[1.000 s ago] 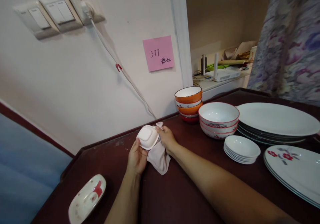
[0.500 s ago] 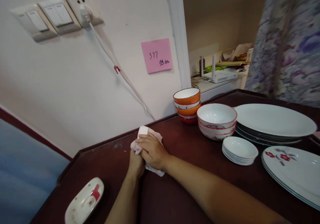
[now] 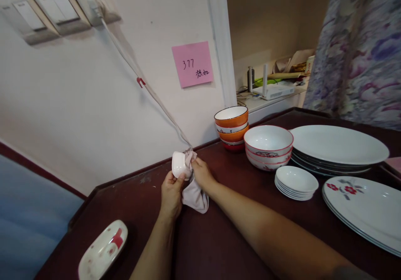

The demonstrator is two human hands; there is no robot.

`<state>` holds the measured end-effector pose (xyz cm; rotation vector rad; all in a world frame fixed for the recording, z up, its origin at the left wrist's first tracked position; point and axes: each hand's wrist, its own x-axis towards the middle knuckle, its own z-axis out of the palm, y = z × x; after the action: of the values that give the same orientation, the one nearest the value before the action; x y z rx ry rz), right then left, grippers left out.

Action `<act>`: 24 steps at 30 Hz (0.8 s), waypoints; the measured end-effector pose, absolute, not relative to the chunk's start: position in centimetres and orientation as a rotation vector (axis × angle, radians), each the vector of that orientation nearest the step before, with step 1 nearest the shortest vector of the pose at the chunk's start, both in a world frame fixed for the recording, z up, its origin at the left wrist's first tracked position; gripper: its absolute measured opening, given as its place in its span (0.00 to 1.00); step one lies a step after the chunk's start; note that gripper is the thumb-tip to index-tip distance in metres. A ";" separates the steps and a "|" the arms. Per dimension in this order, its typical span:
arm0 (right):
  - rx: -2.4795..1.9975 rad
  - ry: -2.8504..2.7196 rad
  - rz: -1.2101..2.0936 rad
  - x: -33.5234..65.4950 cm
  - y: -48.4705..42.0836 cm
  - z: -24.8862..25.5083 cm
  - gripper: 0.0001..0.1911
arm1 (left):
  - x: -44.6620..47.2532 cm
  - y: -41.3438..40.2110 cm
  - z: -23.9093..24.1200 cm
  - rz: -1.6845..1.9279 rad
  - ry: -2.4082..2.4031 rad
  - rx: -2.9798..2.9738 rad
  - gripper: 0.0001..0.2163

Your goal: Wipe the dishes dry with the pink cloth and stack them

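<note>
Above the dark table, my left hand [image 3: 171, 191] is closed on the lower edge of a small white bowl [image 3: 179, 164], which is tipped on its side. My right hand [image 3: 203, 173] grips a pale pink cloth [image 3: 196, 196] and presses part of it against the bowl's right side. The rest of the cloth hangs down below the bowl between my forearms. The fingertips of my right hand are partly hidden by the cloth.
To the right stand stacked orange bowls [image 3: 232, 130], red-rimmed bowls [image 3: 268, 146], small white dishes [image 3: 296, 182], large plates [image 3: 340, 144] and flowered plates [image 3: 365, 213]. A patterned oblong dish [image 3: 103, 250] lies at the left. A cord [image 3: 150, 90] runs down the wall behind the table [image 3: 219, 238].
My hands have moved apart from being clasped around the cloth. The white bowl now shows, tipped sideways, and the cloth hangs lower. The view has shifted slightly.
</note>
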<state>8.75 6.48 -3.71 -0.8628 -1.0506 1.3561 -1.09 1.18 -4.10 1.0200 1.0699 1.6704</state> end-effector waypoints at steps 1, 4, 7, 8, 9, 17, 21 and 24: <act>-0.894 -0.911 1.522 8.6 6.4 -3.7 0.12 | -1.1 1.2 -4.1 1.695 1.065 1.034 0.15; -0.908 -0.679 1.881 8.2 5.8 -3.7 0.12 | -1.3 1.4 -4.3 1.730 1.132 1.116 0.13; -0.894 -0.706 2.076 7.9 4.8 -3.5 0.10 | -2.0 1.4 -4.4 1.718 1.278 1.249 0.12; -0.873 -0.715 2.135 8.0 4.6 -3.4 0.09 | -2.3 1.4 -4.4 1.704 1.322 1.282 0.11; -0.846 -0.723 2.184 8.0 4.4 -3.3 0.09 | -2.5 1.3 -4.5 1.699 1.349 1.292 0.11; -0.725 -0.704 2.206 8.6 4.6 -3.0 0.16 | -2.4 1.6 -4.5 1.669 1.245 1.234 0.18; -0.905 -0.824 1.898 7.8 4.2 -2.7 0.14 | -1.5 1.3 -3.6 1.668 1.235 1.414 0.19; -0.785 -0.928 1.836 7.4 3.8 -2.1 0.13 | -1.0 0.4 -2.9 1.837 1.257 1.544 0.16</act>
<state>7.40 3.80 -2.12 -0.7850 -0.9283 1.8359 -1.02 0.36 -2.87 1.5445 1.2570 1.8374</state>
